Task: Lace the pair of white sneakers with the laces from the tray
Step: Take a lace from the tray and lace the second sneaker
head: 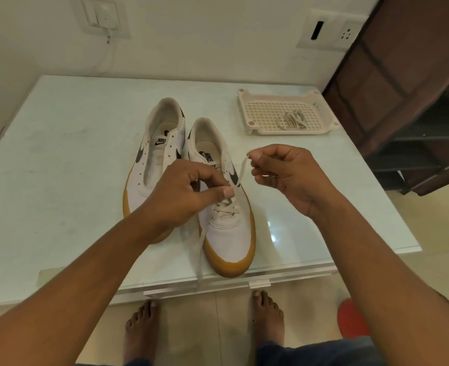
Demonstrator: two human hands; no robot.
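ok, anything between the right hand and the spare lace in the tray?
Nothing visible. Only table surface lies between the right hand and the tray, and the bundled lace sits uncovered in it. That hand is occupied, though: it pinches the end of the working lace.

Table (59, 167) holds an unlaced sneaker (139, 186), a part-laced sneaker (231, 233), a tray (265, 112).

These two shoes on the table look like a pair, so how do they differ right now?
The nearer sneaker has a lace crossed through its lowest holes; the farther sneaker has bare holes. The left hand and right hand both pinch the nearer sneaker's lace; neither holds the farther sneaker. Both have white tops, dark side marks and tan soles.
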